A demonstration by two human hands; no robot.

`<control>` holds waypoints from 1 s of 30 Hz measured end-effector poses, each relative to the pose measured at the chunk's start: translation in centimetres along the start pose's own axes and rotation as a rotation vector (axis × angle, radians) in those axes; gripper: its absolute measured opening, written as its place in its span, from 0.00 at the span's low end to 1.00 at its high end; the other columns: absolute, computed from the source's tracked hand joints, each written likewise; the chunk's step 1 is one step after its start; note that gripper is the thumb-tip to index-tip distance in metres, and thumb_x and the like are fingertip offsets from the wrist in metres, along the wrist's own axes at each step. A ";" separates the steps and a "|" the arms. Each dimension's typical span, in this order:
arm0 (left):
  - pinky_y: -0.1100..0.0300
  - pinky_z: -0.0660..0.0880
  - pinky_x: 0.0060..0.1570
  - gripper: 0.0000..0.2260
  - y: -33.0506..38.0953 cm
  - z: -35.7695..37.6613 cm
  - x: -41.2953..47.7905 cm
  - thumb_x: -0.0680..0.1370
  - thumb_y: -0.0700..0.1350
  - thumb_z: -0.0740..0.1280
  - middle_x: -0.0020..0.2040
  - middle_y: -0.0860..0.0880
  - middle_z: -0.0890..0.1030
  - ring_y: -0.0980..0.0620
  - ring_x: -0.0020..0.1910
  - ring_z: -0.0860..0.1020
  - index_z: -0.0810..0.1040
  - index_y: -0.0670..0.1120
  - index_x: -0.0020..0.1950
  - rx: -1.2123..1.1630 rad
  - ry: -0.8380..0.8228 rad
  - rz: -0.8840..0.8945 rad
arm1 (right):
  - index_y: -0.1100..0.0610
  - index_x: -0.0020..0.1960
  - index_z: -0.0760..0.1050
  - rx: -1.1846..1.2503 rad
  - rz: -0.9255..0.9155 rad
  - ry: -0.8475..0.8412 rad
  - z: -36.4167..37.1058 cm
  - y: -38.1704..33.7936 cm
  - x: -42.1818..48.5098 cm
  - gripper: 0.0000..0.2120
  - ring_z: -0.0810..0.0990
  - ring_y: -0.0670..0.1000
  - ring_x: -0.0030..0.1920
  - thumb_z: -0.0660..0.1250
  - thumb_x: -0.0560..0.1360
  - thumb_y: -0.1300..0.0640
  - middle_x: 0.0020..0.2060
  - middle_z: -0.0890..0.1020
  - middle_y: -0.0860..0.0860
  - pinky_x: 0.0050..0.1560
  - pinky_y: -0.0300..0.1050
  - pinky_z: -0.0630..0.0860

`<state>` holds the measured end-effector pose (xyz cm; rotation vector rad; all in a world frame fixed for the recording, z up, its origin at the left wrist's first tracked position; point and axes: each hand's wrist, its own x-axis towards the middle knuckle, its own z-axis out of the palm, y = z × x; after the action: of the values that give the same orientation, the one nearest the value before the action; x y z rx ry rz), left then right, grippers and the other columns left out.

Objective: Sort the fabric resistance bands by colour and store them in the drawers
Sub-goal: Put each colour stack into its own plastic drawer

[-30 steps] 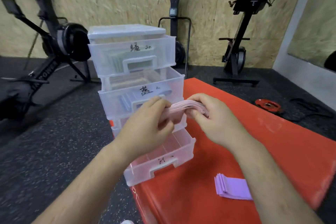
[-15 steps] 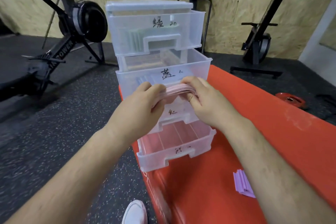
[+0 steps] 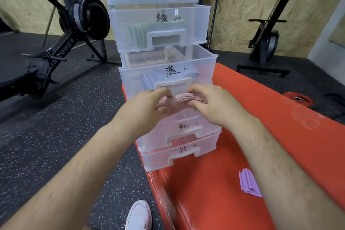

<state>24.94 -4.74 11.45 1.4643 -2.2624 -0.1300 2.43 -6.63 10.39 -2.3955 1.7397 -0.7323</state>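
**Head view: we hold the pink stack over the open third drawer**

Our left hand (image 3: 147, 106) grips the left end of the pink resistance bands (image 3: 182, 98), fingers curled over the top and thumb underneath. Our right hand (image 3: 216, 106) pinches the right end in the same way. The stack spans the gap between the two hands. It sits in front of the second drawer's handle and above the third drawer (image 3: 186, 129), which is pulled out towards us.

At the far left, the black exercise machine (image 3: 61, 46) carries white lettering ending in "POWER". The clear drawer unit (image 3: 155, 0) has handwritten black labels. The top drawer (image 3: 158, 30) reads 绿 with "20", the second drawer (image 3: 168, 80) reads 蓝, and the third reads 红. The mark on the bottom drawer (image 3: 179, 157) is too blurred for us to read.

The pink bands are flat fabric loops, layered neatly so their edges show as thin stripes. Green bands (image 3: 138, 33) stand on edge in the top drawer, and blue bands (image 3: 148, 80) stand in the second.

The unit stands on the left end of a red padded box (image 3: 280, 136). Near right on the box lies a small stack of purple bands (image 3: 249, 185), partly hidden by our right forearm.
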 end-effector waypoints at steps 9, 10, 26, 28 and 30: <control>0.55 0.76 0.51 0.15 -0.1 0.7 0.2 0.78 0.53 0.66 0.54 0.53 0.80 0.50 0.56 0.78 0.75 0.58 0.64 0.045 -0.100 -0.046 | 0.39 0.63 0.72 -0.056 0.051 0.001 0.0 -0.3 -0.4 0.16 0.77 0.47 0.54 0.63 0.77 0.37 0.57 0.79 0.39 0.51 0.47 0.75; 0.55 0.76 0.52 0.15 -0.1 0.9 0.1 0.78 0.53 0.66 0.56 0.53 0.80 0.50 0.58 0.77 0.75 0.56 0.65 0.065 -0.081 -0.023 | 0.40 0.63 0.74 -0.108 0.030 0.028 -0.1 -0.3 -0.5 0.16 0.76 0.47 0.55 0.61 0.78 0.37 0.58 0.79 0.39 0.51 0.47 0.74; 0.54 0.64 0.40 0.10 3.0 3.6 -0.2 0.68 0.40 0.73 0.39 0.51 0.72 0.45 0.41 0.70 0.72 0.49 0.40 0.324 0.289 0.327 | 0.41 0.63 0.77 -0.040 0.057 0.059 0.8 0.6 -7.5 0.16 0.78 0.41 0.58 0.63 0.76 0.44 0.60 0.79 0.36 0.54 0.41 0.74; 0.56 0.61 0.41 0.12 3.1 4.2 0.0 0.67 0.39 0.73 0.40 0.51 0.72 0.45 0.41 0.70 0.72 0.48 0.41 0.396 0.307 0.330 | 0.40 0.68 0.74 -0.044 0.072 -0.003 0.5 1.0 -8.2 0.20 0.76 0.41 0.60 0.63 0.77 0.44 0.65 0.76 0.35 0.55 0.40 0.72; 0.55 0.62 0.42 0.13 3.2 4.7 0.1 0.67 0.39 0.74 0.42 0.51 0.73 0.45 0.43 0.71 0.72 0.48 0.45 0.436 0.291 0.306 | 0.39 0.70 0.72 -0.040 0.076 -0.047 0.3 1.5 -9.1 0.21 0.75 0.41 0.63 0.63 0.77 0.44 0.67 0.74 0.34 0.58 0.43 0.74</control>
<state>20.24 -4.13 8.24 1.2056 -2.3199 0.6632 -0.88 1.17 6.67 -2.3370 1.8327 -0.6330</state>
